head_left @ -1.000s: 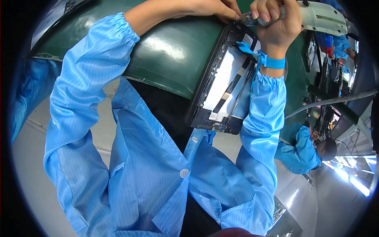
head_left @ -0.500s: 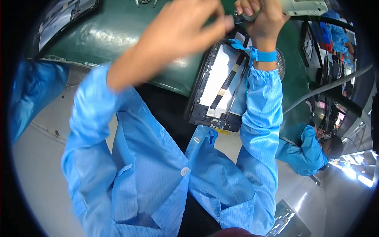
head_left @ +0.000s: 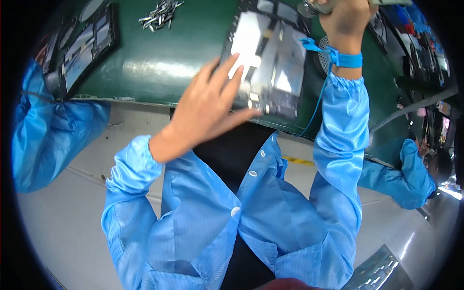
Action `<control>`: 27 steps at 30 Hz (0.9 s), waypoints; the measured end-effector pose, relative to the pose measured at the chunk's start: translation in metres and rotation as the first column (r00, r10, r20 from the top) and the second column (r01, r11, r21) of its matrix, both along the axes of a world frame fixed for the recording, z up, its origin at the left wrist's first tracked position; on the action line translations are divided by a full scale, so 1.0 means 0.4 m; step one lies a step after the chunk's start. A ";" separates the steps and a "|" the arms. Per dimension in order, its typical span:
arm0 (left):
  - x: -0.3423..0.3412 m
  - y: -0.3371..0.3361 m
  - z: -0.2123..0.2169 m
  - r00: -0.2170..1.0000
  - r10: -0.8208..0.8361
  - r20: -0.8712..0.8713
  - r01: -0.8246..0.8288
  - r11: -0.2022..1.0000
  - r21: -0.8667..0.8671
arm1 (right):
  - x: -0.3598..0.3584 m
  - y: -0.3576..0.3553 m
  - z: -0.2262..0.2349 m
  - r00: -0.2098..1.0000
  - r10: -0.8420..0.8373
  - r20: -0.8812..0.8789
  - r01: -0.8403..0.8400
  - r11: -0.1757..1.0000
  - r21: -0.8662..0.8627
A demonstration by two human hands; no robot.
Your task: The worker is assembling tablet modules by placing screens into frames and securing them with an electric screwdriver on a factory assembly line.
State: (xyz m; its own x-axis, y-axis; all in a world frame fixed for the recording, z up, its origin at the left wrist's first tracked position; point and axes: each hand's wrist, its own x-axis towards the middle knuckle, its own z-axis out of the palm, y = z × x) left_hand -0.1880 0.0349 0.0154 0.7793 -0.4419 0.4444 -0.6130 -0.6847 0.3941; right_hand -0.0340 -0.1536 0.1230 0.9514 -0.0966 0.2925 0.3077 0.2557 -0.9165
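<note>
An opened tablet-like device (head_left: 285, 72) lies on the green work surface (head_left: 145, 72), its silvery panels, black frame and small boards showing. My left hand (head_left: 203, 104) is open at its near left edge, fingers spread over the frame; whether they touch it I cannot tell. Beyond the device's right side, at the top of the view, my right hand (head_left: 345, 19) is closed round a pale electric screwdriver (head_left: 389, 2) with a grey front end, partly cut off by the picture's edge. A blue strap (head_left: 345, 59) circles my right wrist.
A pile of small metal pieces (head_left: 162, 17) lies at the far left. Another opened device (head_left: 84, 53) stands near a blue-sleeved person (head_left: 36, 145). A round perforated dish (head_left: 323, 60) sits beside my right wrist. At right are a cable (head_left: 415, 108) and another person (head_left: 401, 174).
My left hand has come away from the screwdriver's front end and down to the device's near left edge, opening out. My right hand still grips the screwdriver. The whole view has shifted.
</note>
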 end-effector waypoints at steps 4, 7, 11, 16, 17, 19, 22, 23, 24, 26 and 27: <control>0.243 -0.008 -0.025 0.969 -0.008 0.245 0.000 1.000 0.031 | -0.013 -0.134 -0.022 0.989 -0.148 0.025 0.147 0.989 0.013; 0.425 -0.041 -0.035 0.910 0.001 0.415 -0.020 0.999 0.042 | -0.008 -0.270 -0.083 0.979 -0.203 0.020 0.201 0.977 0.070; 0.582 -0.083 -0.028 0.952 0.000 0.307 -0.044 0.990 0.137 | 0.001 -0.414 -0.138 0.987 -0.142 0.079 0.139 0.989 0.046; 0.759 -0.126 -0.049 0.943 0.055 0.329 -0.098 0.989 0.114 | -0.031 -0.465 -0.134 0.976 -0.212 0.051 0.207 0.975 0.081; 0.784 -0.132 -0.048 0.944 0.068 0.322 -0.107 0.989 0.104 | -0.034 -0.466 -0.141 0.975 -0.216 0.055 0.212 0.974 0.077; 0.816 -0.137 -0.041 0.944 0.078 0.319 -0.116 0.988 0.101 | -0.040 -0.461 -0.160 0.982 -0.189 0.031 0.186 0.980 0.077; 0.834 -0.138 -0.031 0.976 0.120 0.180 -0.139 0.986 0.098 | -0.041 -0.438 -0.171 0.994 -0.105 0.028 0.101 0.989 0.105; 0.831 -0.131 -0.033 0.941 0.120 0.315 -0.164 0.980 0.115 | -0.041 -0.428 -0.171 0.997 -0.078 0.027 0.074 0.991 0.113; 0.827 -0.122 -0.037 0.888 0.117 0.445 -0.193 0.973 0.130 | -0.045 -0.416 -0.171 0.997 -0.077 0.025 0.074 0.991 0.112; 0.753 -0.157 -0.017 0.842 0.177 0.510 -0.298 0.940 0.165 | -0.056 -0.409 -0.172 0.998 -0.063 0.026 0.063 0.998 0.028; 0.700 -0.159 -0.001 0.843 0.180 0.508 -0.300 0.939 0.166 | -0.055 -0.408 -0.171 0.998 -0.060 0.023 0.059 0.998 0.028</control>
State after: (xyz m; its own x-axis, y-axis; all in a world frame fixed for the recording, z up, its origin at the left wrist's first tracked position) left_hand 0.0921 -0.0286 0.0151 0.5908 -0.4047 0.6980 -0.4871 -0.8686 -0.0914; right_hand -0.0562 -0.3166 0.0547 0.9366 -0.1609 0.3113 0.3446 0.2609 -0.9018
